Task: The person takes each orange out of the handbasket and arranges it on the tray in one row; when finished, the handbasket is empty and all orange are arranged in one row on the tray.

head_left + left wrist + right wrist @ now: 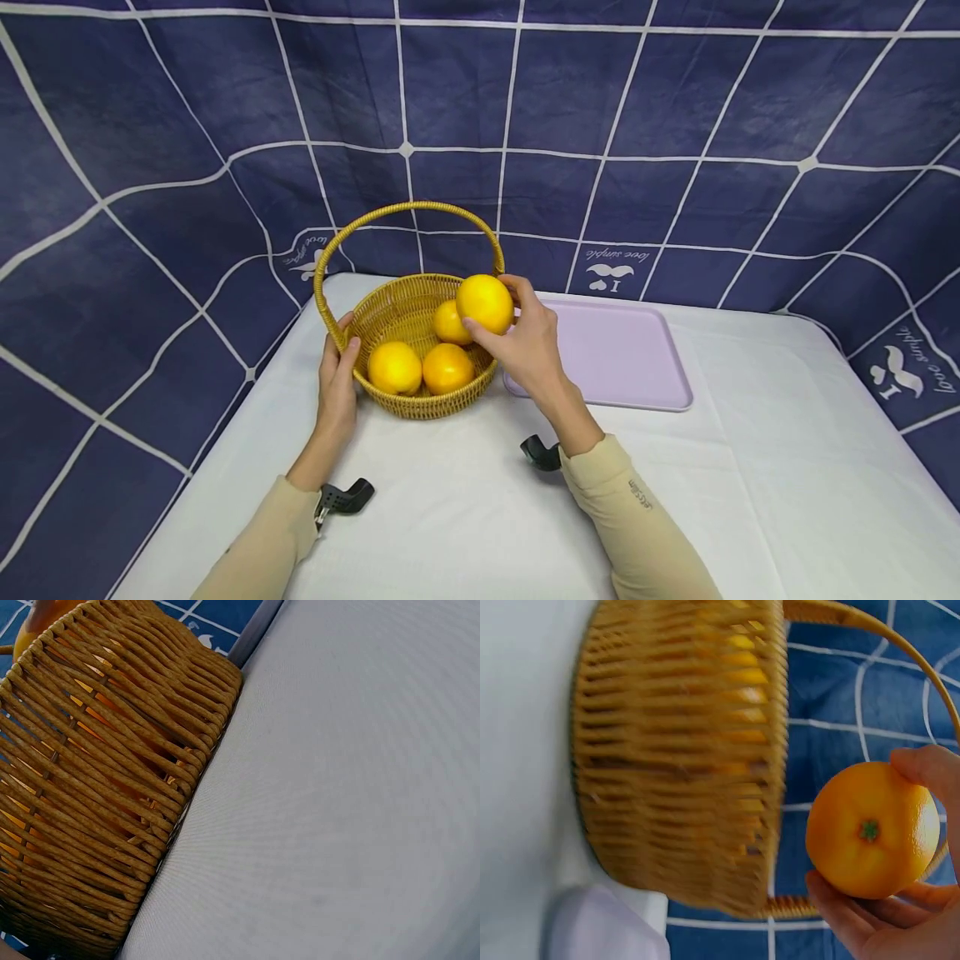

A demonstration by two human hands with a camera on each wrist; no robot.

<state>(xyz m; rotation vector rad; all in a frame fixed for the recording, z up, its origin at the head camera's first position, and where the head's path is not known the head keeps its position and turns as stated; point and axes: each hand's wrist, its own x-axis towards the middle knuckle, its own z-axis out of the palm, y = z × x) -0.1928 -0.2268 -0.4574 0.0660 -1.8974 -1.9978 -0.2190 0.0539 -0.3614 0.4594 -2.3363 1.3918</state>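
A wicker basket [414, 406] with a tall arched handle stands on the table, several oranges inside it. My right hand [531, 337] grips one orange [485, 305] between thumb and fingers, above the basket's right rim. In the right wrist view that orange [871, 831] shows its green stem end, beside the woven wall. My left hand [337, 379] holds the basket's left side near the handle's foot, thumb at the rim. Within the basket lie a front-left orange [394, 367], a front-right orange [448, 369] and a farther orange [450, 322], partly covered by the held one.
A pale purple tray [615, 354] lies flat to the right of the basket, its left edge behind my right hand. White cloth [450, 517] covers the table. A dark blue curtain [562, 100] with white lines hangs along the back and sides.
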